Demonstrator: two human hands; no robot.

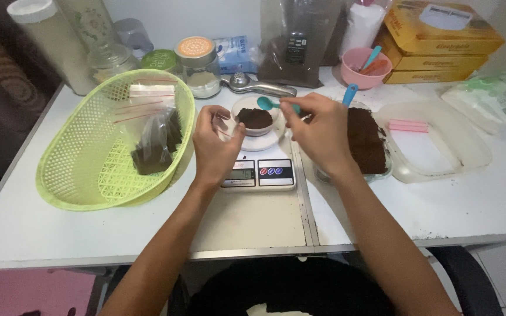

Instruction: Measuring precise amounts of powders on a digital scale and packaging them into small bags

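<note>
Right hand is gripping a teal spoon over the small white bowl of dark powder sitting on the kitchen scale; left hand is pinching the bowl's left rim.

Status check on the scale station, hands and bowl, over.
Right hand holds teal spoon over small bowl of brown powder on the scale. Left hand beside the bowl, fingers touching its rim. Nothing blocking.

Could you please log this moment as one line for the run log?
left hand: beside small bowl | right hand: holds teal spoon over bowl | bowl: on scale
</note>
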